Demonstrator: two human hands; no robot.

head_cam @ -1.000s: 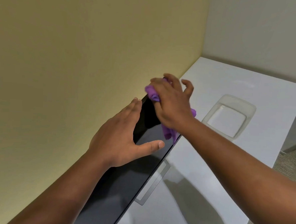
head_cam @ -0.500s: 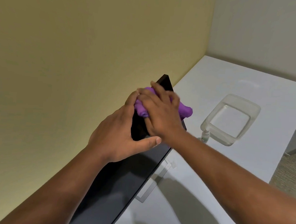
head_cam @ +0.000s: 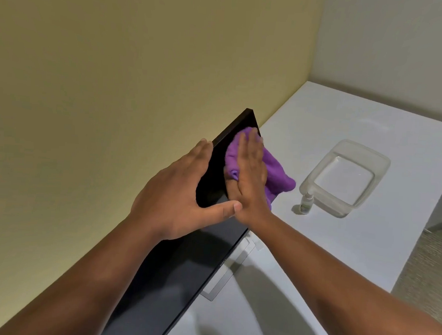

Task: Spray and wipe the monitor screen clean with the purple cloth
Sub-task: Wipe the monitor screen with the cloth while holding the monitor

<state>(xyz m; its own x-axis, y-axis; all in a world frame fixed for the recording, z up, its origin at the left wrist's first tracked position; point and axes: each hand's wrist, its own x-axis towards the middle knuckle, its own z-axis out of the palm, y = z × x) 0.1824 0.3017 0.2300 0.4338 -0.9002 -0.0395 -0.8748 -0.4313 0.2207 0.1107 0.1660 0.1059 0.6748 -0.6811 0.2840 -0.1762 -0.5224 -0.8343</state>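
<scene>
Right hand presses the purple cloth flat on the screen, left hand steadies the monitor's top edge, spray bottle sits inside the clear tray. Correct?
One error: the spray bottle stands on the table beside the clear tray, not inside it, per the head view. Otherwise correct: right hand presses the purple cloth flat; left hand steadies the monitor.
</scene>
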